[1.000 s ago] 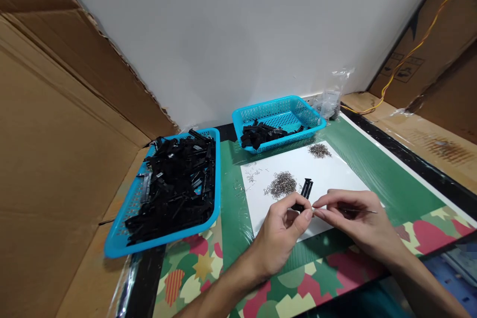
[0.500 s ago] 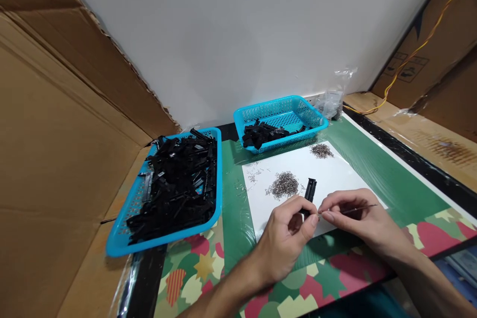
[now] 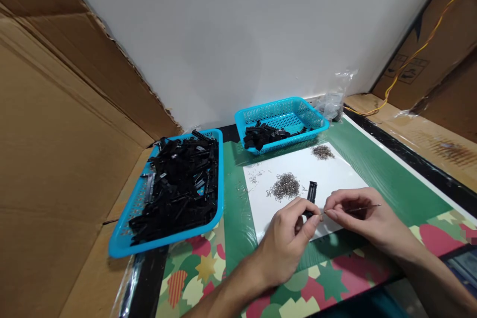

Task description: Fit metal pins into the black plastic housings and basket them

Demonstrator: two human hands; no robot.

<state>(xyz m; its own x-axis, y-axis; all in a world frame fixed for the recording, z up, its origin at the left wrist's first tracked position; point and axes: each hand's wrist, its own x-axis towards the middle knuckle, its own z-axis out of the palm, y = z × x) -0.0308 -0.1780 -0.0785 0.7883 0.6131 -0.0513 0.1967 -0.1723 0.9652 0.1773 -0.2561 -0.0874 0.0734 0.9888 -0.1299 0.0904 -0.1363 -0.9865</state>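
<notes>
My left hand pinches a narrow black plastic part, whose far end points away over the white sheet. Close on its right, my right hand grips a thin metal tool between thumb and fingers. The tool's tip is near the left fingertips; any tiny piece there is too small to make out. Beyond my left hand lies a pile of small metal pieces, with a smaller pile at the sheet's far edge.
A blue basket full of black parts stands at the left. Another blue basket, partly filled, is at the back beside a clear plastic bag. Cardboard borders the left; a yellow wire hangs at right.
My right hand has drawn slightly away from my left fingertips, widening the gap between them. The view has shifted a little.
</notes>
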